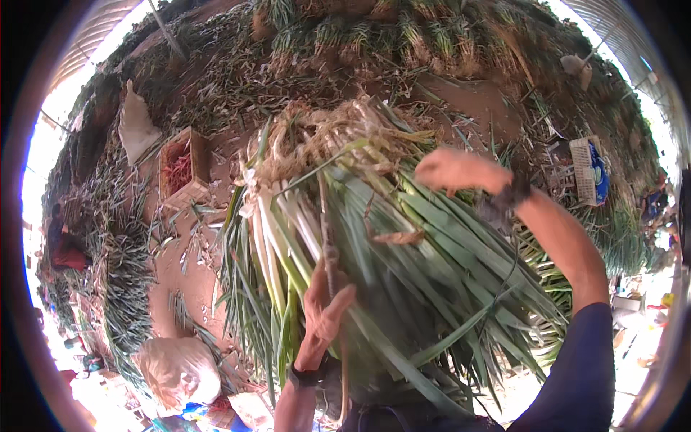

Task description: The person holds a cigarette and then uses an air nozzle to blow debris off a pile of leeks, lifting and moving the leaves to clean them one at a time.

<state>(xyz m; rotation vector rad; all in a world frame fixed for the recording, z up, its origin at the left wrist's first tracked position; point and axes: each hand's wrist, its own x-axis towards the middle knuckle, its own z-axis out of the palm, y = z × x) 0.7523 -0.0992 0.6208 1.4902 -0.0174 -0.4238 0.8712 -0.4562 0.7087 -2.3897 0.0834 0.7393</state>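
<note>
A large heap of long green onions [425, 223] lies before me, with roots and white ends at the far side and green leaves fanning toward me and to the right. My left hand [325, 308] is closed around a thin brownish stalk [325, 216], which runs lengthwise over the heap. My right hand [461, 171] hovers at the right of the root ends, smeared by motion; its fingers cannot be made out. A withered brown leaf [399, 237] rests on the green leaves between my hands.
Left of the heap stands a crate [188, 189] with reddish contents; a pale sack [137, 126] is beside it. Another sack [180, 371] lies at the near left. A crate with blue material [590, 171] stands right. Bundled onions [417, 36] line the back. Another person [65, 245] is far left.
</note>
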